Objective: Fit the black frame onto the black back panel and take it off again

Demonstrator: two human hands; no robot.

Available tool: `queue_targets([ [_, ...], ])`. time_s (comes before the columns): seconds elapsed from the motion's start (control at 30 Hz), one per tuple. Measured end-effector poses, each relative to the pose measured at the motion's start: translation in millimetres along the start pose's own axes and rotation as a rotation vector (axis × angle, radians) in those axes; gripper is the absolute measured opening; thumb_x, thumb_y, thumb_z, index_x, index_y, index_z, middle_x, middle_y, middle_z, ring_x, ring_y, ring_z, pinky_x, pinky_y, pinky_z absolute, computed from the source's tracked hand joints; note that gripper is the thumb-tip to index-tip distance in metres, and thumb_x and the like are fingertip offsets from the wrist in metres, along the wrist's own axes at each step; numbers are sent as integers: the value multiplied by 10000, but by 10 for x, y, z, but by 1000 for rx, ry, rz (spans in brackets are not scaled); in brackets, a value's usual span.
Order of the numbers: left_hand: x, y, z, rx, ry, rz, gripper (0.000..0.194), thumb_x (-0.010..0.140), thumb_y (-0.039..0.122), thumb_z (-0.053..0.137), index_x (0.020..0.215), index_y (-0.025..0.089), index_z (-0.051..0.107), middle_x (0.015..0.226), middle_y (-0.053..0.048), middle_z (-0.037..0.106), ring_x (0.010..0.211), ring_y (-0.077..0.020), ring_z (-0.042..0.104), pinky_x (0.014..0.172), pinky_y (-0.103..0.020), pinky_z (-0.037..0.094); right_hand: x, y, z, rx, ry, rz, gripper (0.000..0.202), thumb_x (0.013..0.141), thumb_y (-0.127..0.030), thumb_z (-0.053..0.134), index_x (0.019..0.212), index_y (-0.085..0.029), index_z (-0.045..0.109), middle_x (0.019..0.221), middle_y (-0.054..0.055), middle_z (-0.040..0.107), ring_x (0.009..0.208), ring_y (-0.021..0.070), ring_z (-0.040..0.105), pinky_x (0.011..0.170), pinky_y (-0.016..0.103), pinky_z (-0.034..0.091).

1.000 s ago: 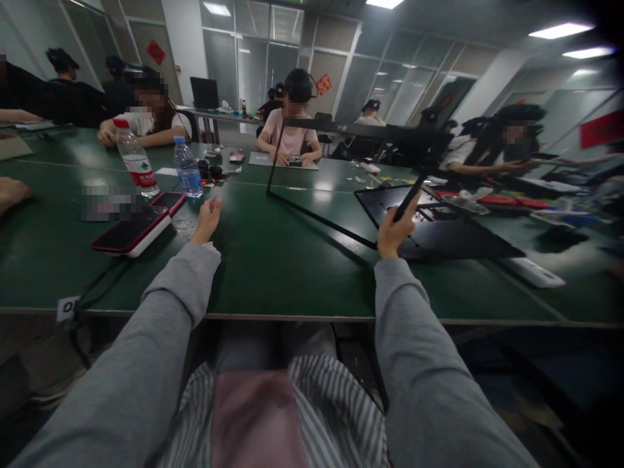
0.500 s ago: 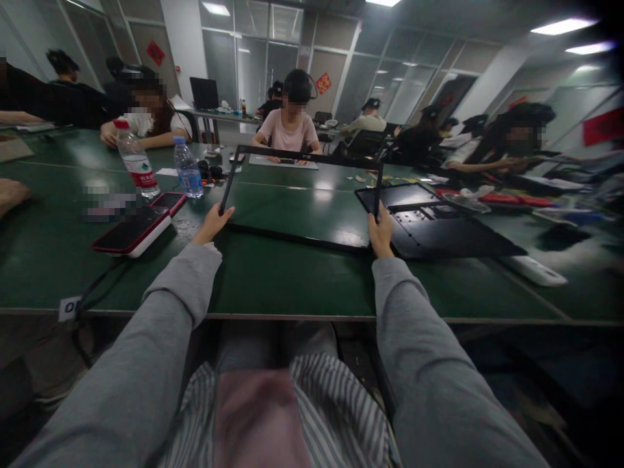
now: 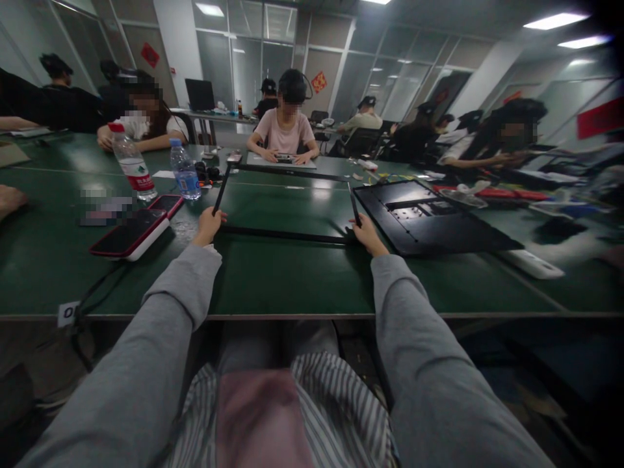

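Note:
A thin black rectangular frame, like a screen bezel, spans the space between my two hands over the green tabletop. My left hand is closed round its left side. On the opposite side my right hand grips the frame with the thumb and fingers. The frame leans away from me, its far bar low over the table; whether it touches the surface I cannot tell. Just right of my right hand lies a flat black panel with a recessed section in its upper part.
Left of my hands are a phone on a white block, a red-capped bottle and a blue-capped bottle. A white elongated object lies beyond the panel. Across the green table sits a person in pink; others work around.
The frame's far edge has come down, so the frame lies flatter. My right hand has shifted left, away from the black panel, with the frame's right side.

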State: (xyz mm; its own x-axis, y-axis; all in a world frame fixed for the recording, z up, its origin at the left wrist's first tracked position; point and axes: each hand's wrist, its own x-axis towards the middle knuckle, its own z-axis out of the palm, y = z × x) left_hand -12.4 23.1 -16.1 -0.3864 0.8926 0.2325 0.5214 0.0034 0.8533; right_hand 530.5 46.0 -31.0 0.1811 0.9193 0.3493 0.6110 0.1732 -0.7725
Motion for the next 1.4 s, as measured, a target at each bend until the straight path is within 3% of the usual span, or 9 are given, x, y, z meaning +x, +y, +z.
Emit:
queue_targets([
  [0.13,-162,109,-79,253,9,55,361,989,361,586,1199,165,804,1250,-200,770,1279,-386,680,1129,-503,489,1,35,-15,-116,110,-10,596,870,-311,595,1451,-181,622,1446,175,700,1402,331,635,1255,571,446],
  [0.3,-304,163,-95,380,40,94,386,944,424,656,1188,190,842,1351,-221,718,1385,-492,540,1169,-655,435,-45,43,-33,-271,97,115,535,883,-262,632,1403,-157,703,1428,193,723,1417,376,635,1257,597,436],
  [0.57,-292,156,-82,430,-29,97,301,953,409,672,1085,200,844,1460,-192,672,1457,-485,453,1216,-678,354,-42,62,-28,-203,107,143,402,833,-278,702,1220,-200,778,1307,149,788,1358,353,678,1221,596,472],
  [0.77,-228,110,-68,531,-72,105,342,975,352,619,1173,172,831,1535,-189,644,1475,-462,466,1204,-658,381,-33,75,-41,-189,129,130,465,776,-212,685,1231,-190,777,1268,146,801,1295,347,712,1198,595,493],
  [1.07,-222,87,-67,426,-35,90,309,994,382,631,1123,206,849,1507,-164,678,1463,-446,483,1228,-675,334,-40,86,-57,-218,158,79,540,713,-248,626,1224,-183,788,1089,133,796,1165,341,724,1148,570,530],
  [1.27,-169,106,-77,343,-28,14,419,1019,512,599,1136,196,848,1399,-175,746,1437,-454,527,1209,-671,351,-44,54,-38,-50,171,101,564,762,-289,591,1294,-161,732,1195,154,766,1181,312,718,1113,523,563],
  [1.4,-86,133,-94,205,-12,-106,621,1038,686,467,1131,194,833,1317,-204,760,1415,-434,569,1237,-655,317,-35,-33,-53,107,229,118,522,845,-351,552,1303,-150,702,1233,167,757,1215,296,711,1127,500,558],
])
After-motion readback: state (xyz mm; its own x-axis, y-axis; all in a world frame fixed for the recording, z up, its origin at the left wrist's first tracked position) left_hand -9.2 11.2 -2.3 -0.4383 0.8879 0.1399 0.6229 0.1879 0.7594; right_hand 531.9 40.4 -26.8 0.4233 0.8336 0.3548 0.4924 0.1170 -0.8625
